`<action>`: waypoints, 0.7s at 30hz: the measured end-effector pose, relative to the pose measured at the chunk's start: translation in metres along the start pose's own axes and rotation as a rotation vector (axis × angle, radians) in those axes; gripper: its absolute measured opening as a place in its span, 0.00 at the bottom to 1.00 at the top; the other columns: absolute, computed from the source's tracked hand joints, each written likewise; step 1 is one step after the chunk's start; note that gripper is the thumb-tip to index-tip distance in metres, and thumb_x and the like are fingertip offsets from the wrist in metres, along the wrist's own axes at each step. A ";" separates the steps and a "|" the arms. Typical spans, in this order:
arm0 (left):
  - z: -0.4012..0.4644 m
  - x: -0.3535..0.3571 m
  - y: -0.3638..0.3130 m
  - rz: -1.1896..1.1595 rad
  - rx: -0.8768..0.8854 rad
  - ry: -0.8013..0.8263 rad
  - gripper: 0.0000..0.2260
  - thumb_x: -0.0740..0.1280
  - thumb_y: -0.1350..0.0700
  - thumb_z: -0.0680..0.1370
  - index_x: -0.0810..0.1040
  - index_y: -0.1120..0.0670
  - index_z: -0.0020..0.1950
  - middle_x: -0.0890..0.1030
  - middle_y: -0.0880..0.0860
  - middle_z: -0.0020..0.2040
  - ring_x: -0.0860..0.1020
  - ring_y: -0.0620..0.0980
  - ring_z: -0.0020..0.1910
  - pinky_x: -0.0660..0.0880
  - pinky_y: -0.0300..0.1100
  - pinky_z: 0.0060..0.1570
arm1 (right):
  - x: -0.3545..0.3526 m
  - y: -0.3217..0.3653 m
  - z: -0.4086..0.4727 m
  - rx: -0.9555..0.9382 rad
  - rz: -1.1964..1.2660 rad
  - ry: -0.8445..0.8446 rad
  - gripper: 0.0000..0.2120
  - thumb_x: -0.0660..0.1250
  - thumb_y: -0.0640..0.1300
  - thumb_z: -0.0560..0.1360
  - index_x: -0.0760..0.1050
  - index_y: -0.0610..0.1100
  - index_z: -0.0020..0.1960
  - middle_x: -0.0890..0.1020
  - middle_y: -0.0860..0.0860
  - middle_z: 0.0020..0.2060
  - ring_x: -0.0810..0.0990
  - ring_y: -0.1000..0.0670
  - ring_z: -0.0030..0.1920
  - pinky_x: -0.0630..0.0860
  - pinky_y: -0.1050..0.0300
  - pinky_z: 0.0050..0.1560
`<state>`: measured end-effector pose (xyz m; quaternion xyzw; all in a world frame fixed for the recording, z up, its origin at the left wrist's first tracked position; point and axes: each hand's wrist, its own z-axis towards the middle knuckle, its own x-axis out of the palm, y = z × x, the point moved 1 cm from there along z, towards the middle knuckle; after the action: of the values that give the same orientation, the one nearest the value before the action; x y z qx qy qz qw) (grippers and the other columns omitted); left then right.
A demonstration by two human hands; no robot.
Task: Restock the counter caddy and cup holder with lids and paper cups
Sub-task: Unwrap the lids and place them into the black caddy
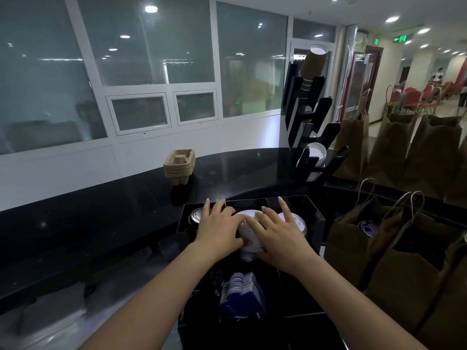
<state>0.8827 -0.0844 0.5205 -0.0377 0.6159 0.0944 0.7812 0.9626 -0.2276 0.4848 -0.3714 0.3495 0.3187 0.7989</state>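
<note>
A black counter caddy [314, 210] stands on the dark counter in front of me. Both hands grip a stack of white lids [249, 232] held over its middle compartment: my left hand [218, 227] clasps the stack's left side, my right hand [278, 231] its right side. A stack of black lids [195, 215] fills the left compartment, and more white lids [299, 222] lie on the right, partly behind my right hand. A tall black cup holder [309, 122] rises at the back right, with brown paper cups [312, 63] in its top slot and white cups [316, 152] lower down.
A stack of cardboard cup carriers [180, 165] sits on the counter, back left. Blue packets [242, 291] fill a near caddy compartment. Brown paper bags [379, 243] crowd the right side, more bags [429, 152] behind. White-framed windows line the far wall.
</note>
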 end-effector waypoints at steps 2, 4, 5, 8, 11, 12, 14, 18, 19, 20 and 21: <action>-0.002 -0.001 -0.001 0.020 0.019 -0.010 0.23 0.65 0.42 0.75 0.69 0.43 0.70 0.72 0.47 0.69 0.54 0.52 0.77 0.41 0.58 0.75 | -0.002 -0.001 -0.002 0.000 -0.007 -0.010 0.36 0.76 0.57 0.60 0.75 0.44 0.64 0.82 0.46 0.52 0.80 0.41 0.59 0.55 0.33 0.67; -0.004 -0.003 -0.002 0.051 0.045 -0.021 0.22 0.64 0.42 0.76 0.70 0.42 0.70 0.72 0.47 0.68 0.52 0.51 0.77 0.39 0.58 0.74 | -0.004 0.001 -0.003 0.006 -0.009 -0.025 0.34 0.77 0.55 0.61 0.75 0.44 0.63 0.82 0.47 0.51 0.80 0.42 0.59 0.55 0.34 0.67; -0.004 -0.003 -0.003 0.063 0.052 -0.021 0.22 0.64 0.42 0.76 0.70 0.42 0.70 0.72 0.47 0.69 0.52 0.52 0.77 0.38 0.58 0.74 | -0.004 0.001 -0.004 0.009 -0.009 -0.035 0.33 0.77 0.54 0.61 0.76 0.44 0.63 0.83 0.47 0.50 0.80 0.42 0.59 0.56 0.34 0.67; -0.007 -0.003 -0.005 0.096 0.066 -0.010 0.23 0.63 0.42 0.76 0.69 0.42 0.70 0.71 0.48 0.70 0.51 0.53 0.78 0.37 0.58 0.74 | -0.004 0.004 -0.006 0.013 -0.003 -0.041 0.31 0.76 0.56 0.61 0.77 0.44 0.61 0.82 0.49 0.46 0.81 0.44 0.56 0.56 0.36 0.69; -0.009 -0.003 -0.006 0.117 0.074 -0.017 0.21 0.62 0.40 0.76 0.72 0.43 0.68 0.73 0.48 0.67 0.51 0.52 0.78 0.36 0.58 0.74 | -0.002 0.006 -0.006 0.013 0.005 -0.022 0.30 0.77 0.57 0.58 0.78 0.46 0.57 0.81 0.51 0.44 0.81 0.46 0.53 0.58 0.37 0.71; -0.009 -0.003 -0.007 0.122 0.074 -0.018 0.20 0.61 0.40 0.76 0.73 0.43 0.66 0.74 0.47 0.66 0.52 0.52 0.77 0.36 0.58 0.73 | -0.001 0.006 -0.006 0.006 0.001 -0.015 0.29 0.78 0.57 0.56 0.79 0.46 0.54 0.81 0.51 0.43 0.81 0.47 0.52 0.59 0.37 0.70; -0.008 -0.003 -0.008 0.133 0.073 -0.009 0.18 0.61 0.41 0.77 0.75 0.45 0.64 0.76 0.47 0.64 0.54 0.52 0.77 0.36 0.57 0.73 | 0.000 0.007 -0.004 -0.002 -0.019 -0.002 0.25 0.79 0.54 0.55 0.81 0.46 0.49 0.80 0.51 0.40 0.81 0.46 0.50 0.63 0.37 0.68; -0.008 0.000 -0.009 0.132 0.065 0.028 0.15 0.62 0.44 0.77 0.78 0.48 0.60 0.78 0.49 0.61 0.57 0.52 0.76 0.38 0.56 0.73 | 0.001 0.012 -0.001 0.032 -0.073 -0.016 0.13 0.79 0.47 0.56 0.83 0.46 0.39 0.80 0.50 0.35 0.82 0.43 0.51 0.69 0.36 0.64; -0.008 0.000 -0.010 0.123 0.061 0.030 0.14 0.62 0.44 0.78 0.78 0.48 0.59 0.78 0.48 0.61 0.57 0.52 0.76 0.39 0.55 0.74 | 0.002 0.014 -0.001 0.043 -0.081 -0.004 0.13 0.79 0.48 0.56 0.83 0.46 0.39 0.80 0.50 0.36 0.82 0.43 0.51 0.69 0.36 0.64; -0.008 0.000 -0.010 0.113 0.057 0.029 0.14 0.62 0.45 0.78 0.78 0.48 0.59 0.78 0.48 0.61 0.57 0.52 0.76 0.39 0.55 0.74 | 0.003 0.015 -0.002 0.053 -0.088 0.004 0.14 0.79 0.48 0.57 0.83 0.46 0.40 0.81 0.50 0.37 0.82 0.43 0.52 0.69 0.36 0.64; -0.008 0.000 -0.010 0.107 0.054 0.028 0.13 0.62 0.45 0.78 0.78 0.48 0.59 0.78 0.48 0.61 0.57 0.52 0.76 0.39 0.55 0.74 | 0.004 0.016 -0.002 0.061 -0.094 0.006 0.15 0.79 0.49 0.57 0.83 0.46 0.41 0.81 0.49 0.38 0.82 0.42 0.53 0.69 0.36 0.64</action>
<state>0.8767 -0.0955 0.5184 0.0152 0.6303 0.1186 0.7671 0.9523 -0.2200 0.4749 -0.3638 0.3434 0.2688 0.8231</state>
